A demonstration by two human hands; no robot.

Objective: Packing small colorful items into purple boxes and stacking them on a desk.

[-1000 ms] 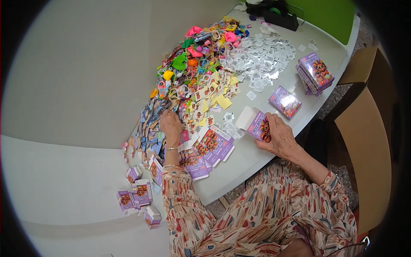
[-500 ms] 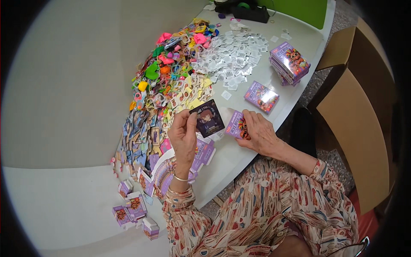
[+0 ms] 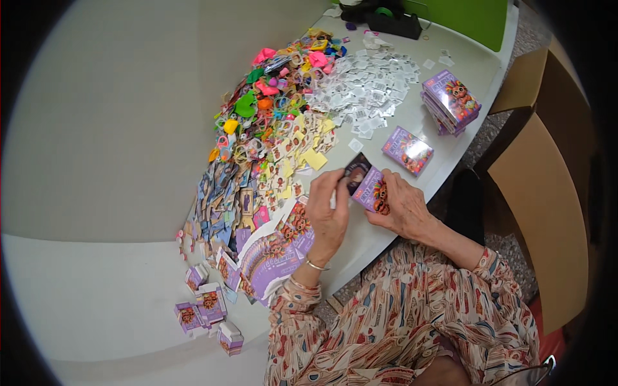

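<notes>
Fingers of my left hand [image 3: 329,209] pinch a dark card [image 3: 356,171] with a cartoon figure on it. The card is partly behind, or partly inside, a small purple box [image 3: 372,191]; I cannot tell which. My right hand [image 3: 404,207] grips that box by its right side, thumb below and fingers on top. Below my left wrist lies a fanned stack of flat purple cartons [image 3: 273,257]. Just beyond my right hand a purple box [image 3: 408,150] lies on the table, and a stack of similar boxes [image 3: 452,96] stands farther back.
Heaps of colourful trinkets [image 3: 265,90], white paper squares [image 3: 367,87], small yellowish cards [image 3: 286,154] and bluish cards [image 3: 222,199] cover the table. Several small folded boxes [image 3: 210,303] lie at left. A black tape dispenser [image 3: 394,24] stands at the back; an open cardboard carton [image 3: 537,186] is at right.
My left hand has moved right, bringing the dark card up against the purple box. The card, fully visible before, is now partly covered. My right hand still grips the box.
</notes>
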